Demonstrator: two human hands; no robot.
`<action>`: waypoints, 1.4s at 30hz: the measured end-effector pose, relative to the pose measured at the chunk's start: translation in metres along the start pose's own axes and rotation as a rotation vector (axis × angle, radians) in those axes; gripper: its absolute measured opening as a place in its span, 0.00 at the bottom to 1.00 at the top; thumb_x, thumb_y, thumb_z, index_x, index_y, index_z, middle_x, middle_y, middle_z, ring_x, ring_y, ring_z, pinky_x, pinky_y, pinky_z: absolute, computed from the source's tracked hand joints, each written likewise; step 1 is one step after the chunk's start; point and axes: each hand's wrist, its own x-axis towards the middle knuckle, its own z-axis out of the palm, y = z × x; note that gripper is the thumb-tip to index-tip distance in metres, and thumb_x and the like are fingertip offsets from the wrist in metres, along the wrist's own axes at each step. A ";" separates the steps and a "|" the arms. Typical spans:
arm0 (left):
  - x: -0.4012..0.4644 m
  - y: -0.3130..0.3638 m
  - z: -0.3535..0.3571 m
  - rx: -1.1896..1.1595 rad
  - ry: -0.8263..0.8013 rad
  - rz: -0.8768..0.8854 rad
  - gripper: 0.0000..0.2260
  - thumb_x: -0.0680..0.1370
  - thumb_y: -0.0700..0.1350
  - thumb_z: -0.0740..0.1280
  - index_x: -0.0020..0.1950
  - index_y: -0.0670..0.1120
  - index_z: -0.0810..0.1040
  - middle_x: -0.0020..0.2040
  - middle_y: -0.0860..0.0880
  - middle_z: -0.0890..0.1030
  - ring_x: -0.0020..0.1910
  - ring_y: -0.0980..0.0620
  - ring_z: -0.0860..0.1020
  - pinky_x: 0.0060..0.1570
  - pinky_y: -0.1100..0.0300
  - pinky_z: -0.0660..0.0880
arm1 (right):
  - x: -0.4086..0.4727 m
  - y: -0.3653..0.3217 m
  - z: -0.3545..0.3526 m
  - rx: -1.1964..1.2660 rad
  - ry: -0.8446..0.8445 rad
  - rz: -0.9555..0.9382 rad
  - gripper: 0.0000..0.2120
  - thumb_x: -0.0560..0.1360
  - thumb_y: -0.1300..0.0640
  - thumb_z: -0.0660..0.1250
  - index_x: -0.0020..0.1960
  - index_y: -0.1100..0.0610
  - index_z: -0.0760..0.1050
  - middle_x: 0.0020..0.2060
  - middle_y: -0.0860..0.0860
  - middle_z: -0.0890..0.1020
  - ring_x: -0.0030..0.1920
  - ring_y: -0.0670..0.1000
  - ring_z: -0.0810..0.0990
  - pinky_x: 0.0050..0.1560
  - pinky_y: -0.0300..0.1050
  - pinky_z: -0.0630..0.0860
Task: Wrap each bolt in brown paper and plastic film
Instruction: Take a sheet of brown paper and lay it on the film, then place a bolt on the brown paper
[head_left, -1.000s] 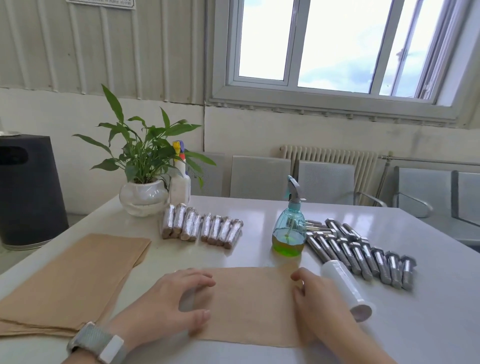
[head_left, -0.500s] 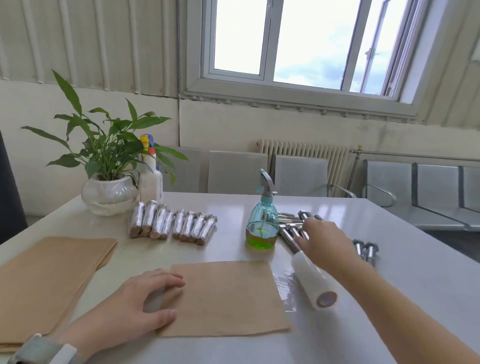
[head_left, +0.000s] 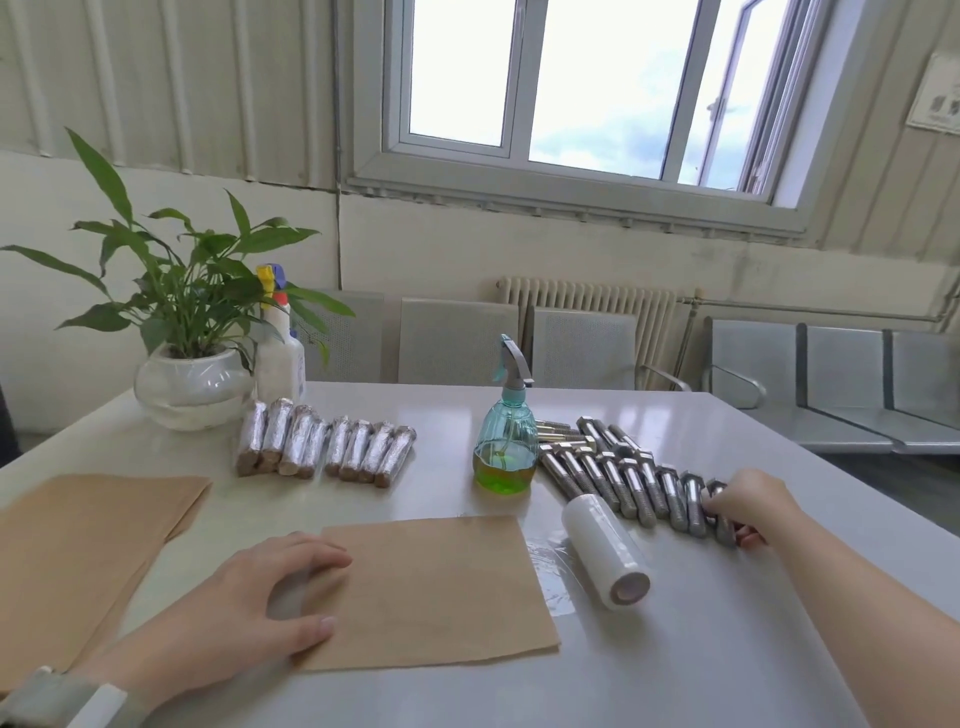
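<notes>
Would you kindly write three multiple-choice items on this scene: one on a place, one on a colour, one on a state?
1. Where does the film roll lie?
A. right of the paper sheet
B. beside the plant
C. on the paper stack

2. What colour is the liquid in the spray bottle?
A. red
B. green
C. clear

3. What is the right hand doing?
A. resting flat
B. holding the roll
C. gripping a bolt

Answers: A, the roll lies past the sheet's right edge; B, green at the bottom; C, fingers curl round the end bolt.
</notes>
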 end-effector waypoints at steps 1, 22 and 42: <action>0.000 0.001 0.000 0.004 -0.004 0.000 0.21 0.70 0.55 0.77 0.61 0.65 0.76 0.62 0.68 0.74 0.66 0.71 0.68 0.68 0.70 0.61 | 0.000 0.000 0.000 -0.009 0.002 0.003 0.09 0.70 0.58 0.70 0.36 0.62 0.77 0.31 0.58 0.81 0.25 0.54 0.80 0.23 0.39 0.73; -0.005 0.011 -0.001 -0.044 -0.046 -0.112 0.40 0.64 0.64 0.72 0.73 0.68 0.58 0.63 0.71 0.72 0.66 0.71 0.66 0.68 0.69 0.60 | -0.218 -0.132 0.059 -0.274 -0.098 -1.321 0.10 0.79 0.48 0.64 0.59 0.46 0.73 0.52 0.46 0.78 0.53 0.51 0.76 0.48 0.46 0.69; -0.005 0.011 -0.004 -0.028 -0.060 -0.132 0.41 0.68 0.59 0.75 0.76 0.64 0.57 0.65 0.70 0.70 0.66 0.70 0.65 0.68 0.70 0.58 | -0.205 -0.133 0.114 -0.184 -0.169 -1.288 0.13 0.78 0.43 0.64 0.62 0.39 0.74 0.54 0.41 0.76 0.57 0.46 0.74 0.46 0.41 0.59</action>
